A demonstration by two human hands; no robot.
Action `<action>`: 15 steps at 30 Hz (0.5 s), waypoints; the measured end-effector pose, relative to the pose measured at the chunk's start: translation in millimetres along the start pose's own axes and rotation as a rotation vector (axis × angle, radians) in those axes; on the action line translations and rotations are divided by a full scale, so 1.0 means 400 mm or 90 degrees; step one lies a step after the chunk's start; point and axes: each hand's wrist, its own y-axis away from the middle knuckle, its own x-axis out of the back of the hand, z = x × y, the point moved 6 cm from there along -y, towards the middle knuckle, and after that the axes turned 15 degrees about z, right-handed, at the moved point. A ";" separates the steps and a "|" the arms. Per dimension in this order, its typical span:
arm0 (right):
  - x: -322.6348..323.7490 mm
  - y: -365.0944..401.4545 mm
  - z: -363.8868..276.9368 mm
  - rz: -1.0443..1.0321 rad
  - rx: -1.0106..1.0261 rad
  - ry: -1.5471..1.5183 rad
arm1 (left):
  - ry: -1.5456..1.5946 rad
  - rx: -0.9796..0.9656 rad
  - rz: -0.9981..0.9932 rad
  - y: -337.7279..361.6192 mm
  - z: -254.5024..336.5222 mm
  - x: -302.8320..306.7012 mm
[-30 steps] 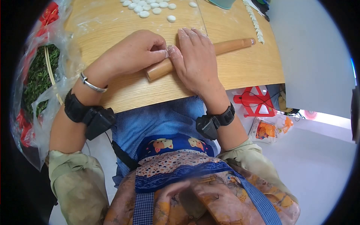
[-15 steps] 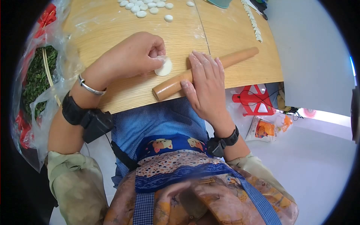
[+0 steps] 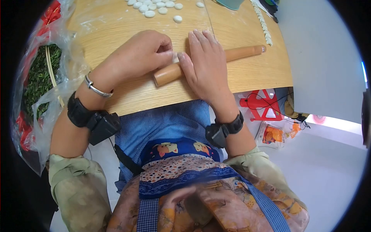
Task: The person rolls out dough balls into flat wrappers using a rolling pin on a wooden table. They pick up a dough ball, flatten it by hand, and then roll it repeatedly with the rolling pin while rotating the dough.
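My left hand [image 3: 145,52] is closed in a pinch on the edge of a small round dough wrapper [image 3: 176,58]. Most of that wrapper is hidden behind my fingers and the wooden rolling pin [image 3: 245,53]. The pin lies slanted on the table, its near end by my left hand. My right hand [image 3: 206,63] rests flat across the pin, fingers stretched out and dusted with flour, thumb apart towards the wrapper. Several flattened white dough pieces [image 3: 150,14] lie farther back on the table.
The wooden table [image 3: 259,75] ends just before my apron. A bag of chopped greens [image 3: 42,81] with chopsticks lies at left. At the back are a green container [image 3: 230,3] and a pleated white strip [image 3: 262,23]. Below right are a red stool [image 3: 264,104] and a packet [image 3: 273,134].
The rolling pin and my right hand have moved forward, away from me, and the pin now covers part of the wrapper. My left hand keeps its pinch almost in place.
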 end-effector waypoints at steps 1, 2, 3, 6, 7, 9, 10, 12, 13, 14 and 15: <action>0.018 0.016 -0.004 0.001 0.000 0.001 | 0.012 -0.009 0.010 0.006 0.005 -0.005; 0.033 0.037 -0.007 -0.031 -0.014 0.002 | 0.023 -0.018 0.020 0.010 0.009 -0.007; 0.046 0.057 -0.010 -0.063 -0.027 0.003 | 0.024 -0.020 0.019 0.009 0.011 -0.007; 0.093 0.105 -0.017 -0.099 -0.049 -0.002 | 0.036 -0.012 0.004 0.007 0.014 -0.007; 0.103 0.114 -0.018 -0.099 -0.050 -0.001 | 0.083 0.026 -0.018 0.009 0.010 -0.009; 0.114 0.125 -0.019 -0.111 -0.041 -0.003 | 0.129 0.063 -0.042 0.011 0.008 -0.009; 0.114 0.124 -0.017 -0.111 -0.042 -0.003 | 0.113 0.067 -0.046 0.012 0.005 -0.007; 0.109 0.119 -0.015 -0.101 -0.043 -0.014 | 0.096 0.073 -0.049 0.014 -0.001 -0.009; 0.100 0.112 -0.014 -0.102 -0.043 -0.016 | 0.075 0.053 -0.026 0.013 -0.001 -0.008; 0.090 0.099 -0.013 -0.088 -0.036 -0.012 | 0.055 0.033 -0.003 0.012 -0.003 -0.004; 0.078 0.086 -0.011 -0.074 -0.028 -0.009 | 0.055 0.036 -0.002 0.011 -0.006 -0.003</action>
